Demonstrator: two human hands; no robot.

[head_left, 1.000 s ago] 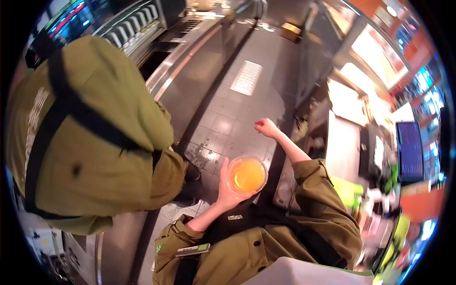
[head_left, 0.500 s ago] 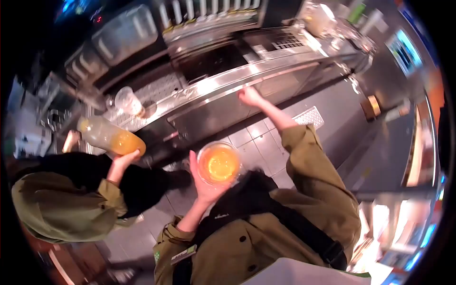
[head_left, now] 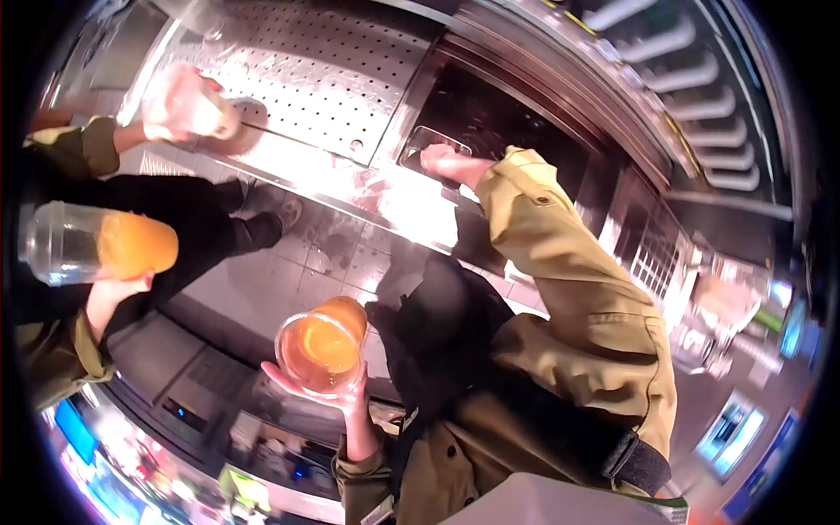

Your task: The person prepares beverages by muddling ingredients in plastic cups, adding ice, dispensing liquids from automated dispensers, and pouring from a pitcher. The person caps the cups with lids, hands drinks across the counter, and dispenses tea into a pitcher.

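At about seven o'clock in the head view, the left hand (head_left: 346,398) grips a clear, round plastic cup holding orange liquid (head_left: 322,346), its open mouth tilted toward the camera and its base over the tiled floor (head_left: 315,254). At twelve o'clock, the right hand (head_left: 440,161) has its fingers curled in at a small, clear rectangular piece (head_left: 422,140), by the dark recess (head_left: 490,109) in the silver metal worktop (head_left: 385,188); whether it grips that piece, I cannot tell. A silver perforated metal panel (head_left: 324,66) lies at eleven o'clock, beside the recess. A row of pale curved handles (head_left: 700,101) stands at two o'clock. At nine o'clock, a co-worker (head_left: 166,206) holds a large clear plastic container of orange liquid (head_left: 131,245), and at ten o'clock a blurred whitish cup (head_left: 197,109) in the other hand.
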